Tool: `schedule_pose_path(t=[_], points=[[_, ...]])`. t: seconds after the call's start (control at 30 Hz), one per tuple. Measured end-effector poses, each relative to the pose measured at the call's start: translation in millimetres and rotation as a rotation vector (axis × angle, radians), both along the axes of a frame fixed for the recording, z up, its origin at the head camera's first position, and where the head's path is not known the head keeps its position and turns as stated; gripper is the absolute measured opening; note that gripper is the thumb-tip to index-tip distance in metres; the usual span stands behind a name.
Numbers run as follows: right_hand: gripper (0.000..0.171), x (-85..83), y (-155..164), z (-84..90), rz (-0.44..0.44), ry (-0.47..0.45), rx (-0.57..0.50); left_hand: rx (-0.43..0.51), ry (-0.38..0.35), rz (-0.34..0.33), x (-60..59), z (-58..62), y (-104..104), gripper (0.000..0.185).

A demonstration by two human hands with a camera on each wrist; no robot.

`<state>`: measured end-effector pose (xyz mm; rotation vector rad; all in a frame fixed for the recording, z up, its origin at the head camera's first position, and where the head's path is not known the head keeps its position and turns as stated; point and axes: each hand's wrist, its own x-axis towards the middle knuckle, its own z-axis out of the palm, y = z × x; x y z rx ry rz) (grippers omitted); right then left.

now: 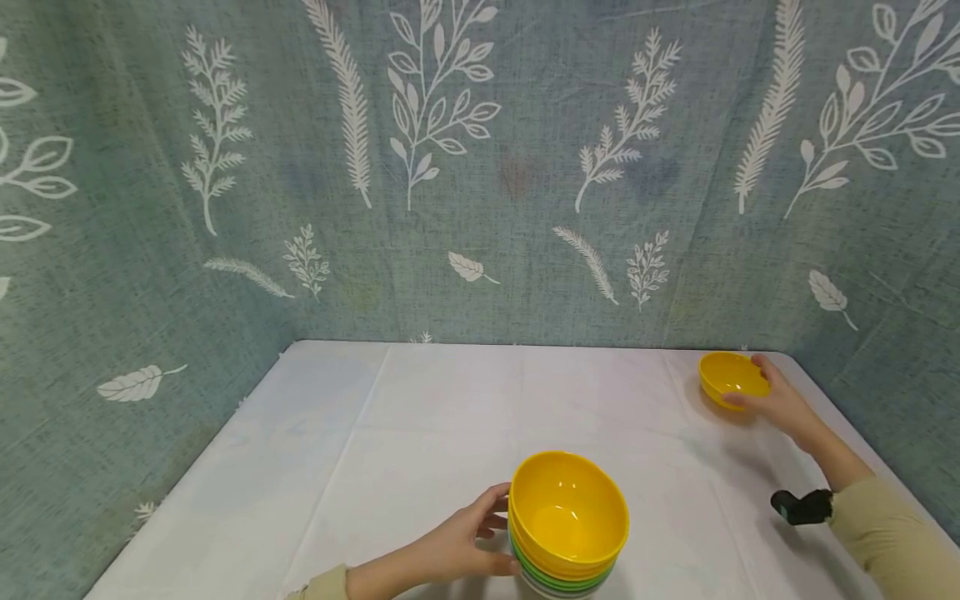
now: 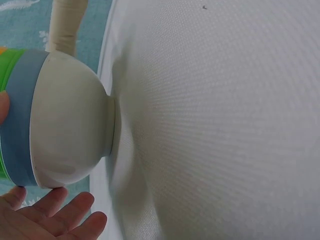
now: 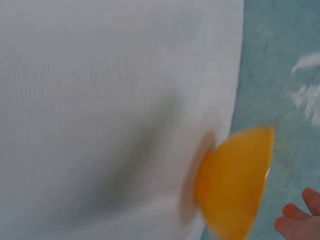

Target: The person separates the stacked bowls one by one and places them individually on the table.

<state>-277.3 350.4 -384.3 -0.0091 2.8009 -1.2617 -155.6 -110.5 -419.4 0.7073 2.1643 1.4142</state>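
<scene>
A stack of bowls [image 1: 567, 512] stands near the front of the table, yellow on top, with green, blue-grey and white bowls lower down. My left hand [image 1: 457, 542] holds its left side, thumb at the front and fingers behind. In the left wrist view, fingertips [image 2: 59, 192] touch the lower bowls, and the white bowl's [image 2: 70, 120] foot meets the cloth. Toward the far right corner sits a single yellow bowl [image 1: 727, 377], upright. My right hand [image 1: 776, 406] spreads around its right side; in the right wrist view its fingers [image 3: 297, 220] appear apart from the yellow bowl [image 3: 232, 185].
A white cloth [image 1: 450, 417] covers the table. Green-grey curtains with white leaf prints [image 1: 517, 167] rise behind it and along both sides. A black device [image 1: 802, 507] is fixed at the right wrist, by the beige sleeve [image 1: 892, 533].
</scene>
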Motion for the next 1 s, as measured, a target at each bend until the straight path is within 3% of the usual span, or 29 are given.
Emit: schedule_pose_path(t=[0.2,0.4,0.6,0.8,1.0], points=[[0.097,21.3,-35.3,6.8,0.106,0.037,0.005,0.004,0.002,-0.003,-0.7,-1.2,-0.8,0.075],[0.091,39.9,-65.0,11.0,0.216,0.17,0.017,0.008,0.016,-0.011,-0.4,-3.0,-1.6,0.074],[0.086,52.8,-83.7,11.1,0.315,0.215,-0.1,-0.002,0.019,0.008,-1.2,-1.7,-3.3,0.075],[0.077,65.7,-99.8,12.8,0.469,0.227,-0.255,-0.002,0.002,0.013,-1.5,-1.6,-2.6,0.075],[0.076,75.2,-113.4,12.9,0.599,0.197,-0.316,0.001,0.004,0.006,-1.3,-2.6,-2.0,0.075]])
